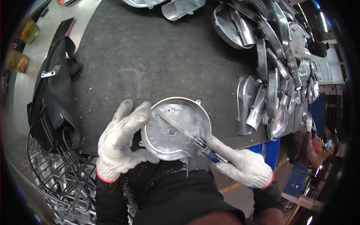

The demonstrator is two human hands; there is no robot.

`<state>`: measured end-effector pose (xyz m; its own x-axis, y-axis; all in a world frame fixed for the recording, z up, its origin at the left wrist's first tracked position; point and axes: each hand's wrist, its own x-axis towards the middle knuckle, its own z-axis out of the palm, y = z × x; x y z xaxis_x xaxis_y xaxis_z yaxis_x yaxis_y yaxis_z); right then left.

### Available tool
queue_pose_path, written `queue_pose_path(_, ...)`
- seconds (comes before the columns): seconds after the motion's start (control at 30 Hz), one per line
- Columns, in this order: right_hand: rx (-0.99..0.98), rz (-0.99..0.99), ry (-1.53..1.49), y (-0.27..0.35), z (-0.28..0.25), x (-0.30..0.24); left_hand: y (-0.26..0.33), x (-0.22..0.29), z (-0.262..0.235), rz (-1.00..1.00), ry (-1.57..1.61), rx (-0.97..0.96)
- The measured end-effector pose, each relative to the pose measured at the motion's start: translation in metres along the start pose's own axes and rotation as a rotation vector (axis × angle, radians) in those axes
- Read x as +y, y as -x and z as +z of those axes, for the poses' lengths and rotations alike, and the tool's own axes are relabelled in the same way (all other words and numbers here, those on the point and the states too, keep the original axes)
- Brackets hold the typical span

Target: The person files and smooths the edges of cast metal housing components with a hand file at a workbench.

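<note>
A round, shallow silvery metal housing [165,141] lies open side up at the near edge of the dark work surface, its short spout toward me. My left hand [122,140], in a white knitted glove, is at its left rim. The forefinger touches the upper left of the rim and the thumb the lower left, with a gap between palm and rim. My gloved right hand [243,165] is closed around the blue and dark handle of a long-bladed scraper-like tool [176,125]. Its narrow blade reaches across the housing's inside toward the upper left.
Similar metal housings [262,56] are piled at the right, with more at the far edge. On the left lie a black mesh bag [52,90] and a phone-like object [65,28]. Below left, a wire basket [63,180] holds metal parts. Another person [313,148] is at far right.
</note>
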<state>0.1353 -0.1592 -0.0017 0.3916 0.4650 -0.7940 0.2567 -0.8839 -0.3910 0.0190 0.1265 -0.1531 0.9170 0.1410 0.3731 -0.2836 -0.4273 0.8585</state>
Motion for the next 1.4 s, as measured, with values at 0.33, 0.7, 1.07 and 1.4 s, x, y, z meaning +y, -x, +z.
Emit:
queue_pose_path(0.33,0.011,-0.009,0.076,0.014,0.000,0.013,0.004,-0.003,0.005,-0.012,0.029,0.052)
queue_pose_path(0.7,0.037,-0.068,0.168,0.021,0.004,0.013,0.004,-0.004,0.010,-0.091,0.136,0.054)
queue_pose_path(1.07,-0.030,0.023,0.186,0.025,0.000,0.011,0.000,-0.005,0.007,-0.018,0.055,0.042)
queue_pose_path(1.4,-0.063,-0.058,0.109,-0.005,-0.010,-0.001,0.001,-0.006,0.006,-0.033,0.058,0.040)
